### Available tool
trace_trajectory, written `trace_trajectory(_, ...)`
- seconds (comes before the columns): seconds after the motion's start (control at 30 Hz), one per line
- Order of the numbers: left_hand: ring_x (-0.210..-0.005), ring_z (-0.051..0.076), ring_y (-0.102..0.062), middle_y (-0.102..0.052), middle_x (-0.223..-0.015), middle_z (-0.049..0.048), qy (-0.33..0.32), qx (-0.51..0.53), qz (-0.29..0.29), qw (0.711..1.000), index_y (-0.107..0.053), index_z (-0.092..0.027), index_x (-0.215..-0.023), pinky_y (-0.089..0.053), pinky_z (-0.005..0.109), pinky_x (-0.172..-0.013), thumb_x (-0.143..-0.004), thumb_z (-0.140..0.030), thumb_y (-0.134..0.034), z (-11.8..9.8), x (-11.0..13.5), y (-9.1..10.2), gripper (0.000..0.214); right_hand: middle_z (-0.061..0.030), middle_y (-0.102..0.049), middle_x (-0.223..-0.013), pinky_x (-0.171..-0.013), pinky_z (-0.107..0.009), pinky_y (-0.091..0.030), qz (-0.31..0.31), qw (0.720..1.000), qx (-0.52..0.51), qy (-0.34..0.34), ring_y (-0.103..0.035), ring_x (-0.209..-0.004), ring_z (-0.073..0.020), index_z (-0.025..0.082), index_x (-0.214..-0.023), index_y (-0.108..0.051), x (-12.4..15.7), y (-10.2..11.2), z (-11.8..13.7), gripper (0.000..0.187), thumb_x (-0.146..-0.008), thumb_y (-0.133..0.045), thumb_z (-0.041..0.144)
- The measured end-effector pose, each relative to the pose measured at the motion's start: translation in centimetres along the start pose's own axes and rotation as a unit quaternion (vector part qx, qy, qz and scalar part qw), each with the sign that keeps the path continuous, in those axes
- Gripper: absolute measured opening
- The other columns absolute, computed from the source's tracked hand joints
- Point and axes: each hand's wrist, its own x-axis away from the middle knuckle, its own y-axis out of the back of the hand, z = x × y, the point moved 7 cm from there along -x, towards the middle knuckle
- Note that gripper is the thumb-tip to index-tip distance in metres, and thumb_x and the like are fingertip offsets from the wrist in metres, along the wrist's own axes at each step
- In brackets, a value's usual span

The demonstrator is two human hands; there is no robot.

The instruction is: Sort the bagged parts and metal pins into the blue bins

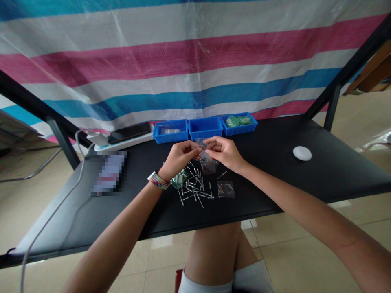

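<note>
My left hand [184,154] and my right hand [224,151] meet above the black table, fingers of both pinched together on a small clear plastic bag [200,141]. The bag's contents are too small to make out. Just below the hands lie more clear bags [209,167] with small brownish pieces inside. A loose heap of silvery pop rivets [195,185] spreads towards the front edge, with a green-tinted bag [180,179] partly hidden behind my left wrist. One flat clear bag [226,189] holding small gold-coloured pins rests right of the heap.
Along the back stand three blue bins: the left bin [171,136] holds a clear packet, the middle bin [205,132] shows bare, the right bin [240,129] holds green packets. A power strip [128,141] with a phone [131,132] and a cable are left; a white disc [302,153] is right.
</note>
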Motion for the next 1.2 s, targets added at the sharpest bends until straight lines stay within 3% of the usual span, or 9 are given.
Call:
trace_trajectory(0.17,-0.071,0.017,-0.07,-0.072,-0.074,0.0041,-0.007,-0.003,-0.002,1.0,-0.072,-0.016,-0.083,-0.059,0.029,-0.072,-0.088,-0.047,-0.082,0.2,0.0,0.1,0.033,-0.0008,-0.069,-0.081,-0.06,-0.032,-0.057,0.001,1.0,0.011,-0.013,-0.064,-0.064,-0.0153,0.02,-0.094,-0.07,0.0,-0.1,-0.2,0.025,-0.079,-0.083,0.035)
trace_trajectory(0.33,-0.071,0.015,-0.07,-0.071,-0.075,0.0035,-0.004,0.008,-0.003,1.0,-0.071,-0.016,-0.085,-0.06,0.028,-0.073,-0.09,-0.042,-0.081,0.2,0.0,0.1,0.028,0.0009,-0.066,-0.07,-0.056,-0.031,-0.051,0.014,0.999,0.03,-0.02,-0.061,-0.059,-0.0157,0.021,-0.083,-0.066,0.0,-0.2,-0.4,0.029,-0.08,-0.084,0.043)
trace_trajectory(0.87,-0.074,0.016,-0.071,-0.073,-0.081,0.0034,0.015,0.028,0.047,0.998,-0.072,-0.016,-0.091,-0.061,0.029,-0.074,-0.086,-0.038,-0.084,0.6,0.2,-0.7,0.025,0.0032,-0.059,-0.073,-0.055,-0.028,-0.049,0.033,0.999,0.034,-0.012,-0.059,-0.058,-0.0138,0.022,-0.083,-0.06,0.3,-0.7,-0.1,0.025,-0.084,-0.078,0.039)
trace_trajectory(1.07,-0.074,0.016,-0.071,-0.071,-0.079,0.0024,0.01,0.017,0.054,0.998,-0.07,-0.016,-0.091,-0.062,0.03,-0.074,-0.088,-0.041,-0.08,0.4,0.2,-0.9,0.026,-0.0011,-0.066,-0.089,-0.055,-0.027,-0.048,-0.023,0.998,0.047,0.03,-0.059,-0.064,-0.0128,0.022,-0.098,-0.073,0.5,0.0,1.1,0.024,-0.089,-0.077,0.045)
trace_trajectory(1.2,-0.072,0.015,-0.071,-0.07,-0.081,0.0018,0.008,0.028,0.032,0.999,-0.067,-0.017,-0.092,-0.062,0.028,-0.071,-0.088,-0.039,-0.081,0.3,0.2,-0.8,0.027,0.0016,-0.063,-0.072,-0.053,-0.027,-0.045,-0.034,0.995,0.074,0.06,-0.053,-0.056,-0.0113,0.022,-0.096,-0.081,0.5,0.4,1.9,0.022,-0.09,-0.078,0.043)
